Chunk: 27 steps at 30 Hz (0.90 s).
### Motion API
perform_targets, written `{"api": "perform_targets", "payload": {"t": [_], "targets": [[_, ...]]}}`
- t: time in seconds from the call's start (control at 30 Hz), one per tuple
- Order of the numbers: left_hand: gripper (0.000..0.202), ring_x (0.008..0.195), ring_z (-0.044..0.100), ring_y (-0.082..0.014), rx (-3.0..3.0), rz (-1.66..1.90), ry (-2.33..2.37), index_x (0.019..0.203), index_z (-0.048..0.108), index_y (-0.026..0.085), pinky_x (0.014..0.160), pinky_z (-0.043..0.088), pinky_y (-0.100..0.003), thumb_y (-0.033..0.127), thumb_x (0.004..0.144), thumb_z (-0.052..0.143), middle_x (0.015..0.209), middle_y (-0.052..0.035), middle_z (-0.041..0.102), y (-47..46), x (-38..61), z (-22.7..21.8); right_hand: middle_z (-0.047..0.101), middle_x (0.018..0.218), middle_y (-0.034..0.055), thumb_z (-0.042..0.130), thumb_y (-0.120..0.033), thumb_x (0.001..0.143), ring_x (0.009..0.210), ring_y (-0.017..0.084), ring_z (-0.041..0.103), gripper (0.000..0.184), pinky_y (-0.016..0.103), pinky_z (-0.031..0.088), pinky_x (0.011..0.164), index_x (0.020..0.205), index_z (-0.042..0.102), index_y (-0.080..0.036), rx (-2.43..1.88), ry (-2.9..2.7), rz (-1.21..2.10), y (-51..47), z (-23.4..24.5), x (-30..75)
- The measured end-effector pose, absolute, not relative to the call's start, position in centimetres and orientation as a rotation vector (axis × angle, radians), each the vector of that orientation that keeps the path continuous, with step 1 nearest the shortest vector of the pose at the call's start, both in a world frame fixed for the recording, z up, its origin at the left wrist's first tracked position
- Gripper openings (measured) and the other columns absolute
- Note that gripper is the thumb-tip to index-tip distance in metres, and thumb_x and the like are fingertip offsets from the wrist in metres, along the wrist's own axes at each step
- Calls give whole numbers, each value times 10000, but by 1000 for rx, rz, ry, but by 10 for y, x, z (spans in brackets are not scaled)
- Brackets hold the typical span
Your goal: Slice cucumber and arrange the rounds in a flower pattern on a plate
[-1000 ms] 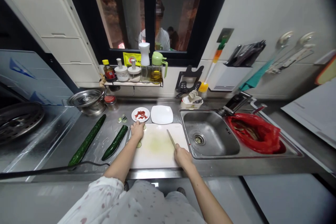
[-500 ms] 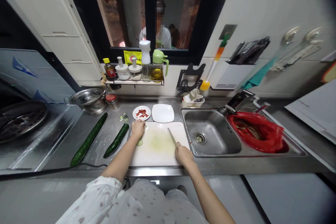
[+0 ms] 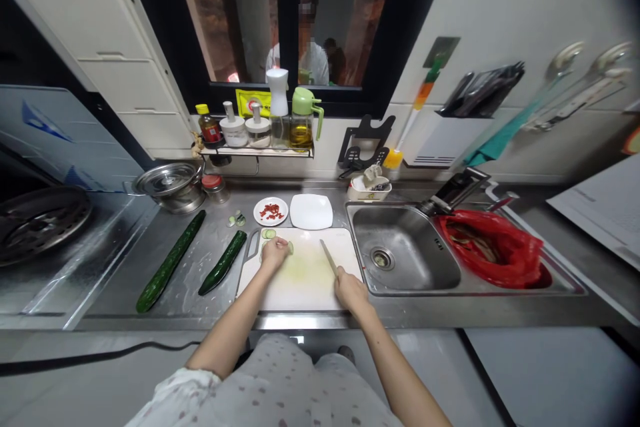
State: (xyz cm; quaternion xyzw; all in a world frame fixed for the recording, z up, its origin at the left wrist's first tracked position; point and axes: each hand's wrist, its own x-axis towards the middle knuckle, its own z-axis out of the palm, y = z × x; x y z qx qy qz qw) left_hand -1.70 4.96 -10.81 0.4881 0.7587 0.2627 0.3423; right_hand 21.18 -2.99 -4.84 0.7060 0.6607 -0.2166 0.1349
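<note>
Over the left part of the white cutting board, my left hand is closed, pinching a thin cucumber slice at its fingertips. Several cucumber slices lie by the board's upper left corner, just beyond that hand. My right hand grips a knife by its handle at the board's right side, with the blade pointing away and to the left. A wet pale-green patch marks the board between my hands. Left of the board rest a short cucumber and a longer cucumber.
Behind the board stand a plate of chopped red pieces and a white square plate. Cucumber scraps lie at the left. To the right are the sink and a red plastic bag. Above hangs a condiment shelf.
My left hand has moved right and slightly toward me, from the board's upper left corner, and now shows a cucumber slice in its fingers. My right hand and the knife have stayed nearly still.
</note>
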Motion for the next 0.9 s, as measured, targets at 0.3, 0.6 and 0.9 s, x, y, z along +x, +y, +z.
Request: {"api": "perform_targets", "payload": {"t": [0.3, 0.6, 0.9], "targets": [[188, 912, 650, -194, 1412, 403, 2080, 921, 650, 288, 771, 412, -288, 227, 748, 614, 886, 18, 724, 23, -7, -99, 691, 1069, 158, 330, -210, 946, 1027, 252, 656, 327, 333, 433, 794, 1219, 507, -180, 2039, 1916, -627, -30, -49, 212], [207, 1082, 574, -269, 1686, 219, 2159, 964, 683, 273, 894, 356, -393, 279, 818, 535, 978, -67, 713, 22, -15, -92, 695, 1064, 150, 327, -243, 957, 1011, 259, 658, 314, 326, 422, 786, 1180, 535, -167, 1980, 2026, -559, -39, -35, 208], [192, 1094, 554, -283, 1655, 140, 2197, 851, 702, 256, 909, 322, -417, 358, 839, 540, 943, -90, 710, 37, -14, -94, 711, 959, 138, 321, -248, 973, 956, 253, 672, 282, 324, 420, 764, 1128, 547, -179, 1768, 2205, -503, -68, -32, 186]]}}
